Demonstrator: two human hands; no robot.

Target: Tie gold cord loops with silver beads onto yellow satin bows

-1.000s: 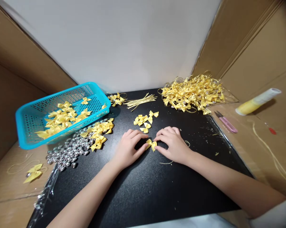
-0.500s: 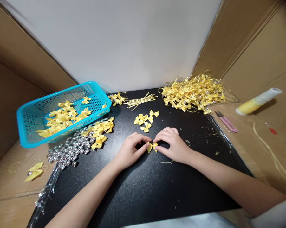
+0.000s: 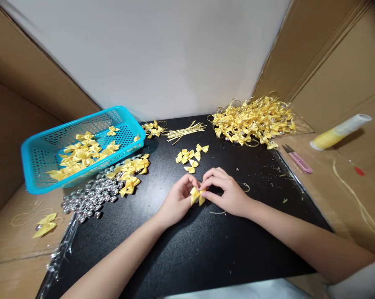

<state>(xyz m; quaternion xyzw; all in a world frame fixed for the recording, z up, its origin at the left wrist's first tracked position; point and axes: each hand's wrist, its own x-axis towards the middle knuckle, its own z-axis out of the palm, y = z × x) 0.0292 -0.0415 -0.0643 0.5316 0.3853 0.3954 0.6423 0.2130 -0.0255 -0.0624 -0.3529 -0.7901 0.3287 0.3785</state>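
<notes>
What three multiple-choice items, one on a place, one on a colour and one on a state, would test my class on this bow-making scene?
1. Where does the big heap of bows lie?
A. far right of the black mat
B. in the basket
C. on the near left

2. What colour is the basket?
A. red
B. turquoise
C. white

3. How is the bow between the left hand and right hand?
A. flat on the mat
B. pinched by both hands
C. in the basket

Answers: 1 A, it lies at the mat's far right corner; 2 B, turquoise plastic mesh; 3 B, fingertips of both hands grip it.
</notes>
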